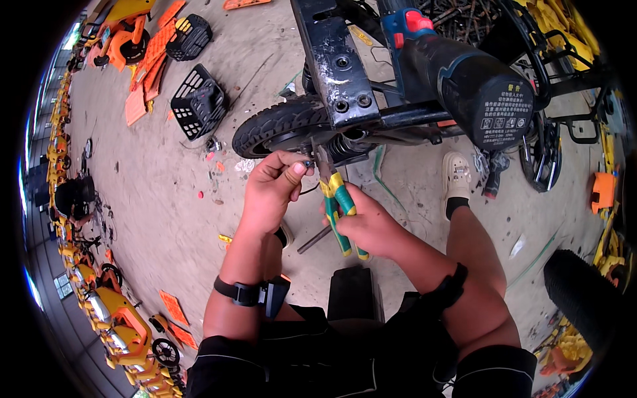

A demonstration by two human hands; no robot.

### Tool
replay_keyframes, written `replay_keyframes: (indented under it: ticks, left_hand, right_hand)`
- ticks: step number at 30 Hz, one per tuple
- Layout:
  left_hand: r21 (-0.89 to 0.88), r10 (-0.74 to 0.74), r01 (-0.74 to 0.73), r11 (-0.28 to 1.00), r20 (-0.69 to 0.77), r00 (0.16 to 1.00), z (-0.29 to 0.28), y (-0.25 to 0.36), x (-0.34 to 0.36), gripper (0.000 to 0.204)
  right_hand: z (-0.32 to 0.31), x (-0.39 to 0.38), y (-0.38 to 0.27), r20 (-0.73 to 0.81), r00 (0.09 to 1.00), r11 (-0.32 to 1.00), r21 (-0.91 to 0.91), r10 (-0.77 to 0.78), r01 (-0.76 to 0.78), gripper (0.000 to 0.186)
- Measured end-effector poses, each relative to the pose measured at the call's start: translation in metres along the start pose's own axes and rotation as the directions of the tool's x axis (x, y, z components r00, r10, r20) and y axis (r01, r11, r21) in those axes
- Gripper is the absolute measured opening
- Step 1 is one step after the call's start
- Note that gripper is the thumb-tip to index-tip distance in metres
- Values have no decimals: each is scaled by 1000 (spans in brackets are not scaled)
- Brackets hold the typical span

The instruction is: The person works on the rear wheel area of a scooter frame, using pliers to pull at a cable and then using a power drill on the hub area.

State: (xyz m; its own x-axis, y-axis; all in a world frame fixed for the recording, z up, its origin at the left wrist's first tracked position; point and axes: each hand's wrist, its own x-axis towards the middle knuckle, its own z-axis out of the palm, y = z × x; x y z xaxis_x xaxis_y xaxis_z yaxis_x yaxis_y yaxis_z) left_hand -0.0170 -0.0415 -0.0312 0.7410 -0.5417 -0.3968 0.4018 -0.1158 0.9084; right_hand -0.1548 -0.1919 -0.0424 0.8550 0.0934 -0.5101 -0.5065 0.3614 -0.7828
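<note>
Steel pliers with green-and-yellow handles (344,198) beside a black knobbly tyre (255,134)

A grey concrete floor (166,239), littered with scraps, spreads through the hall; yellow-bodied vehicles (114,306) line the left side, and perforated black plastic crates (211,99) lie far left. The right hand's (371,229) grip is wrapped round the pliers, just nearer than the tyre. The left hand's (271,186) grip is pinched on a small dark piece (308,164), too small to identify. The pliers' tips blur into dark parts; the scratched black metal frame (332,73) is cut off at the far edge.
</note>
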Motion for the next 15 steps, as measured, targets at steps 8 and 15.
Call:
replay_keyframes:
  ticks: [8, 15]
  left_hand:
    - [48, 5, 0, 999, -94, 996, -4, 0, -7, 15]
    - [113, 18, 3, 994, -186, 982, -14, -5, -13, 18]
  right_hand:
    - [6, 7, -6, 93, 992, 963, 246, 87, -107, 62]
    - [10, 13, 0, 114, 988, 988, 100, 103, -115, 66]
